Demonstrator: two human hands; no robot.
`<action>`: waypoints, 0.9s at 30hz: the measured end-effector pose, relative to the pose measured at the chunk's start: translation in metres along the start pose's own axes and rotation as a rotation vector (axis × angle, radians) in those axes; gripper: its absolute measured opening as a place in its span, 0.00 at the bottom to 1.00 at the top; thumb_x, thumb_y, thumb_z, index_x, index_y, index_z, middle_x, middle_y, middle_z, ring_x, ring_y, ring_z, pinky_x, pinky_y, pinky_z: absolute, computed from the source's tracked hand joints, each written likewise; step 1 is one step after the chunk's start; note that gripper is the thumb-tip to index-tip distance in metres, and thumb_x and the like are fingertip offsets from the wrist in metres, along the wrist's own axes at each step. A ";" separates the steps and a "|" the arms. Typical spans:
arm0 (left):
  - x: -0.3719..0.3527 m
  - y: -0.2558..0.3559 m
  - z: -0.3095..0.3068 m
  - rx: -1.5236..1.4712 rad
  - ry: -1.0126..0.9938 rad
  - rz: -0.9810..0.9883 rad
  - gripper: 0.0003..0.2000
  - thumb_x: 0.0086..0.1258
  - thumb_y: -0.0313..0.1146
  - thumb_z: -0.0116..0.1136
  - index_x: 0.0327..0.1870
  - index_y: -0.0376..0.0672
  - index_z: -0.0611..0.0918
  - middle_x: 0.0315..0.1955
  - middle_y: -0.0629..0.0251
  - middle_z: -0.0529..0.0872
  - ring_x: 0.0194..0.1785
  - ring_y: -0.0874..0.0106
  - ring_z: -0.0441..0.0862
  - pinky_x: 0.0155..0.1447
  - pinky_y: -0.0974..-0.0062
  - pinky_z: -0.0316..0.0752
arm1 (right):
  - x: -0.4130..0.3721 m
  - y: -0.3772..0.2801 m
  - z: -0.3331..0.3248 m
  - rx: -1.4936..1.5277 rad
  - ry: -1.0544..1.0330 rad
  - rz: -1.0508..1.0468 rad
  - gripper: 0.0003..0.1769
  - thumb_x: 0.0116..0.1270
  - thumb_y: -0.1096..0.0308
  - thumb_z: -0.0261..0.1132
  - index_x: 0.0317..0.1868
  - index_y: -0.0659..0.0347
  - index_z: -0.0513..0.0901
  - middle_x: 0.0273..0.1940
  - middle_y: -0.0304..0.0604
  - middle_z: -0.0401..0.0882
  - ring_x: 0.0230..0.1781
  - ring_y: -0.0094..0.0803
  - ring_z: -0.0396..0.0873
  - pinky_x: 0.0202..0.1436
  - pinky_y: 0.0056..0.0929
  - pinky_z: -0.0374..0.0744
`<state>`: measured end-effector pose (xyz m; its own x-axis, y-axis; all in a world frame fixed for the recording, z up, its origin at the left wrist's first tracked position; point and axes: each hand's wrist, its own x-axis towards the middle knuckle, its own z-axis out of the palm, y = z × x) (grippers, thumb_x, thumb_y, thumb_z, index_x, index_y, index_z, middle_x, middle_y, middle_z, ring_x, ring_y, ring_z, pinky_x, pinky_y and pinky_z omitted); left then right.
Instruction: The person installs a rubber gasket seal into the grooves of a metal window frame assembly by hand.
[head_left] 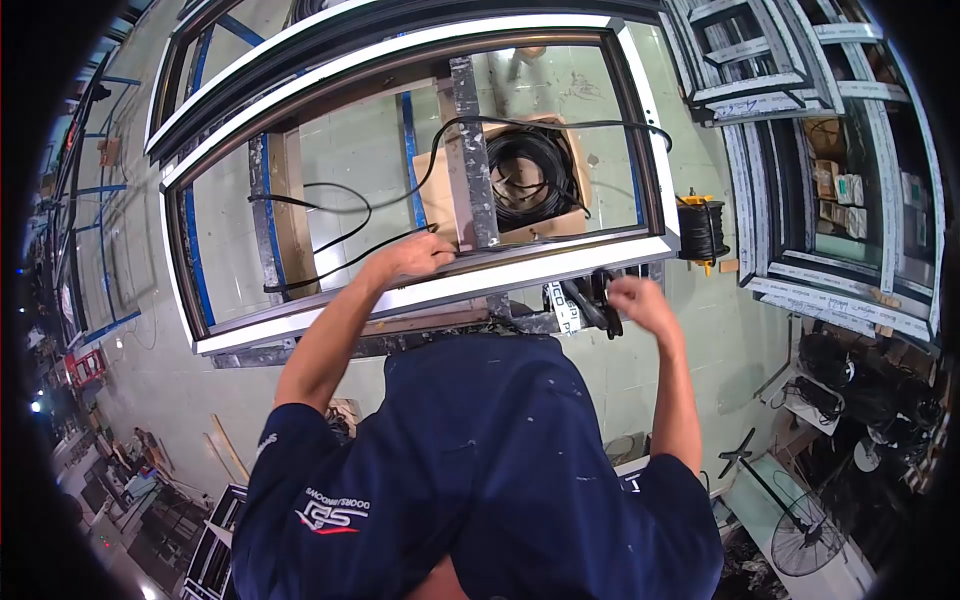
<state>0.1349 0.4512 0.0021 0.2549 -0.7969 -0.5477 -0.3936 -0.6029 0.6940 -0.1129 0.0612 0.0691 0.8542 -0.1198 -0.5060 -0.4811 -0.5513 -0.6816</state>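
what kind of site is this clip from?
Likely a window-making workshop: a white window frame lies flat on a work stand, more frames are stacked at the right, and a box of coiled black cord sits below, seen through the frame.

Navy short-sleeved work shirt (500, 450), seen from the wearer's own head.
The shirt is dark navy all over, loose across chest and belly, and dotted with small pale specks. On the left chest sits a printed logo (335, 512): bold white letters with a red stroke beside them and a line of small white lettering, all upside down from this view. A small white mark (266, 440) runs along the left sleeve (295, 425). Both sleeves end above the elbow. The forearms are uncovered, and the left hand (412, 257) and right hand (640, 300) are bare.
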 end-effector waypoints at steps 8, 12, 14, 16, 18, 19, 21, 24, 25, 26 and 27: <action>-0.073 0.009 -0.068 0.252 -0.126 -0.188 0.19 0.77 0.44 0.47 0.37 0.39 0.84 0.26 0.55 0.87 0.40 0.52 0.85 0.50 0.54 0.76 | 0.003 0.004 0.087 -0.821 0.137 -0.218 0.15 0.52 0.72 0.70 0.42 0.65 0.84 0.32 0.49 0.85 0.40 0.46 0.83 0.44 0.46 0.81; -0.102 0.016 -0.066 0.076 -0.104 -0.137 0.20 0.79 0.42 0.49 0.32 0.37 0.84 0.25 0.63 0.88 0.32 0.61 0.85 0.44 0.62 0.78 | -0.002 -0.021 0.066 -0.738 0.136 -0.181 0.20 0.50 0.74 0.67 0.46 0.71 0.80 0.32 0.53 0.85 0.38 0.50 0.83 0.43 0.47 0.81; -0.104 0.011 -0.056 -0.234 -0.081 -0.215 0.15 0.76 0.37 0.55 0.32 0.35 0.85 0.22 0.62 0.85 0.27 0.70 0.85 0.37 0.68 0.78 | -0.014 -0.043 0.046 -0.672 0.071 -0.052 0.22 0.52 0.74 0.65 0.50 0.72 0.80 0.33 0.56 0.85 0.37 0.53 0.84 0.44 0.47 0.80; -0.106 0.011 -0.046 -0.394 0.016 -0.298 0.09 0.72 0.30 0.59 0.33 0.33 0.81 0.21 0.64 0.81 0.26 0.74 0.83 0.32 0.74 0.77 | -0.024 -0.043 0.021 -0.583 -0.039 -0.092 0.22 0.54 0.74 0.64 0.52 0.69 0.81 0.34 0.56 0.85 0.39 0.53 0.85 0.45 0.48 0.81; -0.104 0.015 -0.039 -0.373 0.152 -0.335 0.08 0.70 0.29 0.61 0.33 0.33 0.78 0.21 0.65 0.81 0.25 0.73 0.83 0.33 0.73 0.77 | -0.029 -0.041 -0.009 -0.504 -0.138 -0.007 0.20 0.56 0.73 0.63 0.51 0.66 0.83 0.33 0.54 0.86 0.40 0.49 0.86 0.45 0.45 0.81; -0.103 0.016 -0.035 -0.360 0.216 -0.353 0.08 0.69 0.29 0.61 0.33 0.34 0.77 0.22 0.65 0.81 0.25 0.73 0.83 0.33 0.73 0.77 | -0.030 -0.043 -0.025 -0.471 -0.182 0.099 0.18 0.58 0.72 0.63 0.50 0.65 0.84 0.32 0.53 0.85 0.39 0.45 0.87 0.45 0.42 0.80; -0.100 0.008 -0.023 -0.347 0.372 -0.306 0.10 0.67 0.29 0.64 0.32 0.35 0.75 0.21 0.69 0.78 0.26 0.77 0.76 0.32 0.74 0.73 | -0.030 -0.044 -0.063 -0.238 -0.203 0.195 0.13 0.62 0.68 0.65 0.46 0.66 0.84 0.29 0.47 0.84 0.33 0.36 0.83 0.40 0.36 0.78; -0.101 -0.002 -0.011 -0.506 0.515 -0.255 0.13 0.66 0.32 0.66 0.29 0.35 0.74 0.22 0.71 0.74 0.30 0.79 0.69 0.35 0.74 0.68 | -0.023 -0.061 -0.094 0.021 -0.201 0.193 0.13 0.67 0.62 0.68 0.41 0.66 0.84 0.26 0.37 0.80 0.28 0.24 0.75 0.34 0.29 0.73; -0.102 -0.002 -0.011 -0.585 0.489 -0.290 0.13 0.66 0.32 0.66 0.29 0.35 0.74 0.22 0.71 0.74 0.30 0.78 0.69 0.35 0.74 0.68 | -0.015 -0.063 -0.100 0.090 -0.191 0.165 0.14 0.69 0.60 0.68 0.40 0.65 0.84 0.26 0.33 0.79 0.27 0.20 0.72 0.33 0.26 0.71; -0.103 -0.003 -0.011 -0.662 0.464 -0.324 0.13 0.66 0.32 0.66 0.30 0.35 0.75 0.23 0.71 0.73 0.30 0.78 0.69 0.35 0.73 0.68 | -0.005 -0.057 -0.103 0.163 -0.213 0.162 0.16 0.72 0.57 0.68 0.39 0.64 0.84 0.26 0.29 0.76 0.27 0.18 0.67 0.31 0.24 0.67; -0.105 -0.004 -0.012 -0.738 0.442 -0.360 0.12 0.66 0.32 0.66 0.30 0.35 0.75 0.23 0.71 0.73 0.31 0.77 0.69 0.35 0.73 0.67 | 0.005 -0.054 -0.104 0.151 -0.204 0.151 0.16 0.72 0.57 0.69 0.38 0.64 0.84 0.26 0.29 0.75 0.27 0.18 0.67 0.31 0.24 0.67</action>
<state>0.1206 0.5372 0.0624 0.6255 -0.4083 -0.6648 0.3963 -0.5677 0.7216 -0.0617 0.0048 0.1585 0.7209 -0.0139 -0.6929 -0.6363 -0.4094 -0.6538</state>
